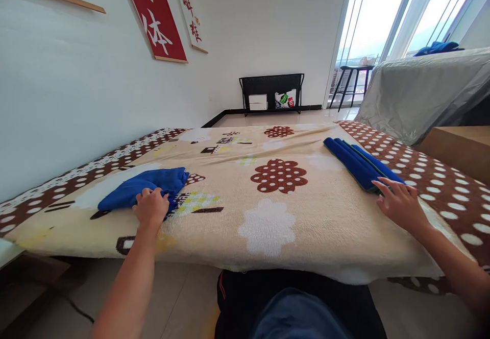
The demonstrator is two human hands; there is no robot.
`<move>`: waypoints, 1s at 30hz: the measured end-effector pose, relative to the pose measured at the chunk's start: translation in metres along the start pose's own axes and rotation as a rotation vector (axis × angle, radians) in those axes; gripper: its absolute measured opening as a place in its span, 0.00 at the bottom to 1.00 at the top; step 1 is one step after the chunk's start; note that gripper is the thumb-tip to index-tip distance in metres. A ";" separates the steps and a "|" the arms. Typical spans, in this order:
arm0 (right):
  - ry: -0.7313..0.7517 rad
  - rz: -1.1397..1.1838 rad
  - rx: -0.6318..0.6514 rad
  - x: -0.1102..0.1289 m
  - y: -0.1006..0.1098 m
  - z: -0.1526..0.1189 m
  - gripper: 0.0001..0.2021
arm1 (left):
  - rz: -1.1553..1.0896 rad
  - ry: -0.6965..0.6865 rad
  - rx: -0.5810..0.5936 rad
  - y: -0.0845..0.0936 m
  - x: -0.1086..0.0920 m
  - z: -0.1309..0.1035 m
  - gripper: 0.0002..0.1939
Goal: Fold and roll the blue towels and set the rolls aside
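On the left of the bed lies a crumpled blue cloth (132, 188), loosely bunched. My left hand (151, 206) has its fingers curled into the near right edge of that cloth. At the right, folded blue cloths (356, 163) with dark green edging lie side by side in a long stack. My right hand (401, 203) rests at the near end of this stack, fingers spread and fingertips touching the fabric. Both cloths lie on a beige patterned blanket (214, 175).
Brown polka-dot borders (440, 186) run along the blanket's sides. A cardboard box (459, 145) and plastic-covered furniture (429, 83) stand at the right. Beyond the bed are a black rack (271, 91) and a black stool (352, 81). A white wall (76, 89) borders the left.
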State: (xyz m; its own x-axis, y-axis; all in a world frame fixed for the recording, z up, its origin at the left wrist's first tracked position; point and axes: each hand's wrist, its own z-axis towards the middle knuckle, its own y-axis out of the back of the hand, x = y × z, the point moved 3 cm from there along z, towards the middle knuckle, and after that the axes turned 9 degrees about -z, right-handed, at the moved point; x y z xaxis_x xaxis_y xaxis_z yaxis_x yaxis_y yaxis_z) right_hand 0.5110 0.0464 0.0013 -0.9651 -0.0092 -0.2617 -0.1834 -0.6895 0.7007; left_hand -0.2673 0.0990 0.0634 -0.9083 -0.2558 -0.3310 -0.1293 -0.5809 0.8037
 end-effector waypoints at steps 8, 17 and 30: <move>0.028 0.269 -0.087 0.068 0.047 0.036 0.14 | -0.546 -0.150 -0.131 0.010 -0.096 -0.030 0.16; 0.178 1.043 0.184 0.214 0.117 0.092 0.10 | -1.229 -0.172 0.381 0.005 -0.257 -0.124 0.18; 0.086 1.125 0.481 0.260 0.118 0.093 0.11 | -1.261 -0.296 0.773 0.023 -0.281 -0.173 0.13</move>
State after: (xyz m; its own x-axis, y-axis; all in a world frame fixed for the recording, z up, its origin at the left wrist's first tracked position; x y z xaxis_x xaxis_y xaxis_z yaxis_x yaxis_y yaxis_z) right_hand 0.2209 0.0299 0.0774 -0.6178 -0.4874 0.6171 0.6763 0.0710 0.7332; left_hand 0.0532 0.0238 0.0897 -0.0778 0.3013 -0.9503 -0.9495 0.2683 0.1628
